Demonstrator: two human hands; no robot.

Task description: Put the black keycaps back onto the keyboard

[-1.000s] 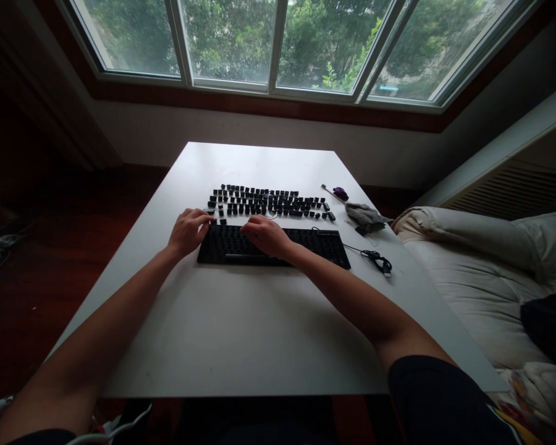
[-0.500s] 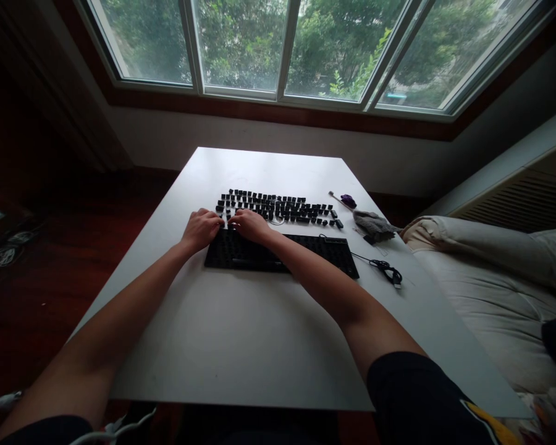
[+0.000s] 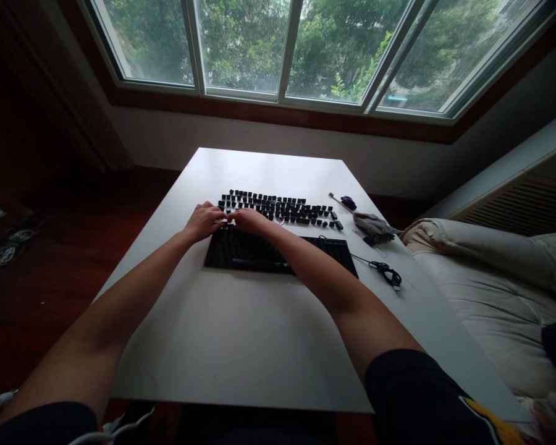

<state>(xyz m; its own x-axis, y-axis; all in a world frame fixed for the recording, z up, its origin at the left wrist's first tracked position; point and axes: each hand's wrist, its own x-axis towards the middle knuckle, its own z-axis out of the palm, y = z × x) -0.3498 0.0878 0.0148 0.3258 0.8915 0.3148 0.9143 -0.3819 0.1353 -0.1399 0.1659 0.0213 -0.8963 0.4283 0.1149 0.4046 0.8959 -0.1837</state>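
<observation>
A black keyboard [image 3: 241, 252] lies on the white table, its long front edge toward me. Just behind it, loose black keycaps [image 3: 301, 213] are spread out in rows. My left hand [image 3: 204, 222] is at the keyboard's back left corner, fingers pinched together. Beside it, my right hand [image 3: 250, 221] reaches over the left part of the keyboard, fingers curled and closed. The fingertips of both hands meet or nearly meet. Whatever is between them is too small and dark to make out. My right forearm hides part of the keyboard's right half.
On the table's right are a coiled black cable [image 3: 387, 272], a grey cloth [image 3: 374, 227], a purple item [image 3: 348, 201] and a thin brush-like stick [image 3: 338, 199]. A beige padded seat [image 3: 482, 296] adjoins the right edge. Windows [image 3: 241, 49] stand beyond the table.
My left hand has shifted slightly up and to the right, so the fingertips of both hands are now closer together. The keyboard and keycaps stay in place.
</observation>
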